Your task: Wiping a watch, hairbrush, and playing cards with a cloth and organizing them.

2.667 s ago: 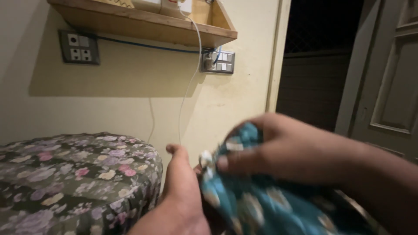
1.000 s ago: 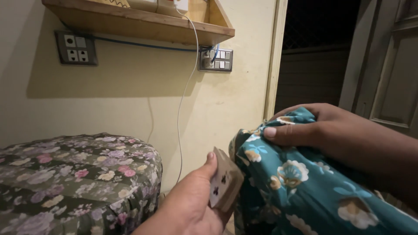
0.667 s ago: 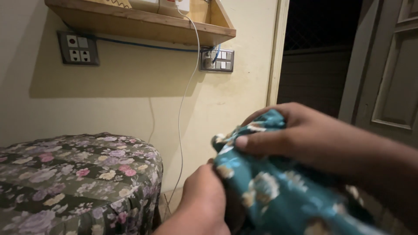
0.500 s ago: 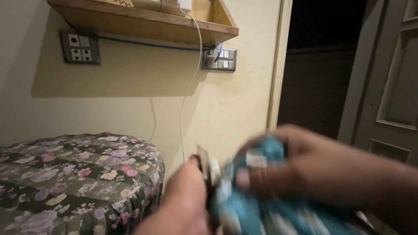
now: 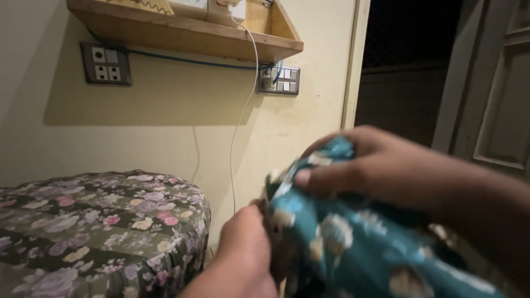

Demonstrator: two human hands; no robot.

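Cloth (image 5: pixel 353 248), teal with pale flowers, fills the 5 o'clock part of my view, bunched between both hands. To rub well, I judge I should keep the fabric taut and press firmly. My right hand (image 5: pixel 381 165) is closed on its top fold, thumb pinching. My left hand (image 5: pixel 245 243) at 6 o'clock presses into the cloth; I cannot tell whether it grips anything. Flowered cushion (image 5: pixel 99 221) lies at 8 o'clock.
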